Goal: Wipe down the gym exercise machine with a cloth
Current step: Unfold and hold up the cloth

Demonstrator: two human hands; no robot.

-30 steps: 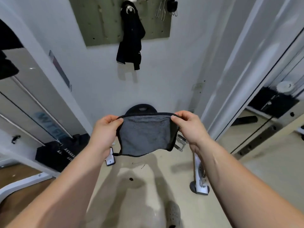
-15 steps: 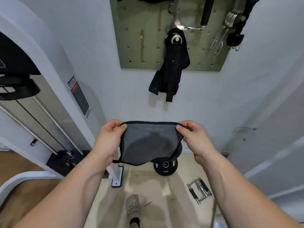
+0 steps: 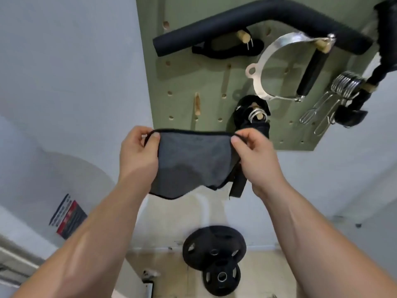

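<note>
Head view: left grip (image 3: 137, 157) and right grip (image 3: 256, 161) each pinch a top corner of the grey cloth (image 3: 193, 164), stretched between them before the pegboard (image 3: 182, 82).

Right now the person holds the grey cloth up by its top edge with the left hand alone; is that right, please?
No: the head view shows the left hand and right hand each pinching a top corner of the grey cloth.

Both bare forearms reach forward and up. Left hand (image 3: 138, 155) pinches the top-left corner of the cloth (image 3: 193, 162), thumb on the near face. Right hand (image 3: 255, 160) pinches the top-right corner the same way. Hands level, one each side of cloth.
</note>
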